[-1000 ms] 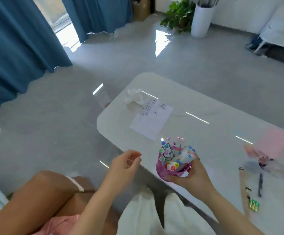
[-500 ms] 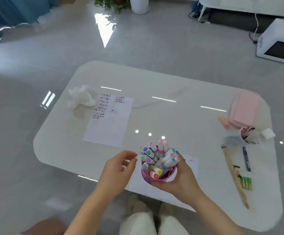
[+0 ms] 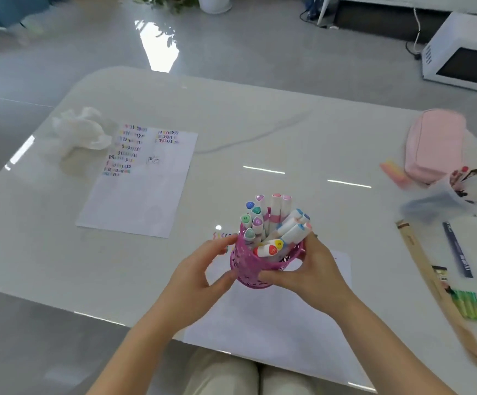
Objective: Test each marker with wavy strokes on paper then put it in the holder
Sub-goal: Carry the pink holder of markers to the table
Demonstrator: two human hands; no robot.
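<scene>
Pink perforated plastic forms the holder point(image 3: 256, 269), gripped from both sides near the six o'clock edge of a glossy white table point(image 3: 260, 124). The left hand point(image 3: 200, 276) curls round its nine o'clock wall, fingertips at the rim and thumb lower down. The right hand point(image 3: 308, 270) wraps the three o'clock side, thumb across the front. Whether its base touches the sheet below cannot be told.

The markers point(image 3: 271, 220) stand packed in it, white barrels up, coloured caps in blue, green, purple, pink, yellow and red. Some are upright; others lean toward two o'clock.

A blank sheet of paper point(image 3: 274, 323) lies under the hands, with a few coloured squiggles at its far left corner. A second sheet point(image 3: 143, 183), at ten o'clock from the holder, carries two columns of short wavy strokes in many colours and one small dark doodle. None of it reads as words.

A crumpled tissue point(image 3: 79, 132) touches that sheet's far left corner. At two o'clock lies a pink pencil case point(image 3: 434, 143), with a clear bag point(image 3: 445, 198) just in front of it. At three o'clock are a wooden ruler point(image 3: 431, 286), a dark blue strip point(image 3: 458, 252) with print too blurred to read, and green highlighters point(image 3: 468, 305). A white microwave point(image 3: 465, 58) sits on the floor beyond.
</scene>
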